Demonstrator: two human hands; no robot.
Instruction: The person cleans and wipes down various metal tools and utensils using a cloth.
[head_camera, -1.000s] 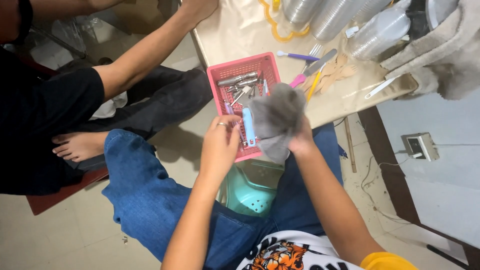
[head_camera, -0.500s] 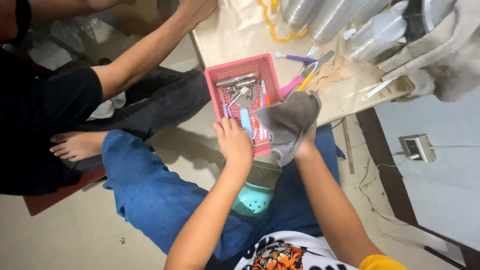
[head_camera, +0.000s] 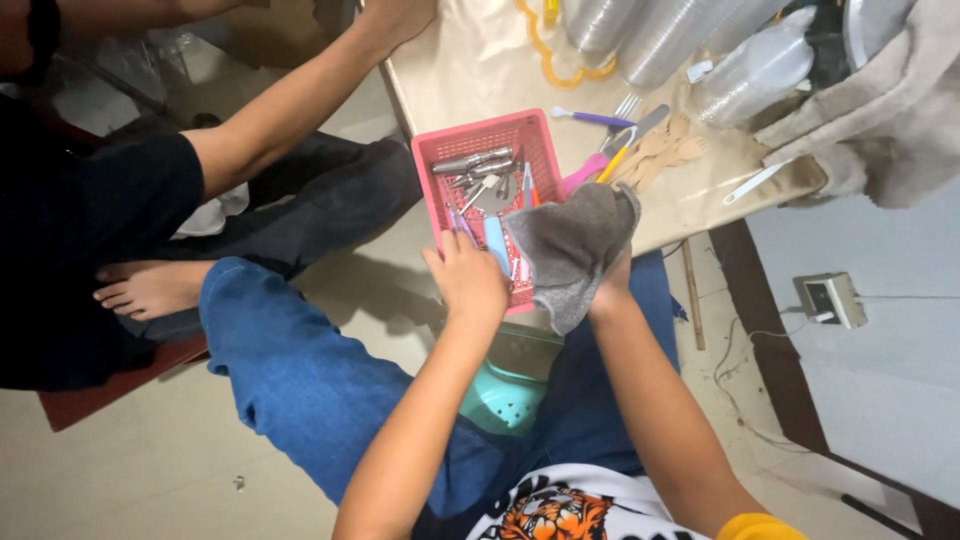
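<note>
Nearest: teal perforated basket (head_camera: 500, 395) btwn wearer's knees, blue jeans both sides. L hand (head_camera: 468, 280) just past it, at near edge of pink basket (head_camera: 440, 150); grip closed around a light-blue utensil handle (head_camera: 497, 243). Handle long axis runs near-to-far, tilted slightly left; free end points far, into the basket. R hand (head_camera: 610, 285) mostly under grey cloth (head_camera: 572, 250), grip closed on cloth, which drapes over basket's near-right corner. Pink basket overhangs near edge of surface (head_camera: 470, 70), holds metal tongs + mixed cutlery. Right of it: purple spoon (head_camera: 590, 118), forks, wooden spoons. Far: stacked clear cups (head_camera: 650, 35). Left: another person's arm (head_camera: 290, 110), hand on the surface's far-left edge.
</note>
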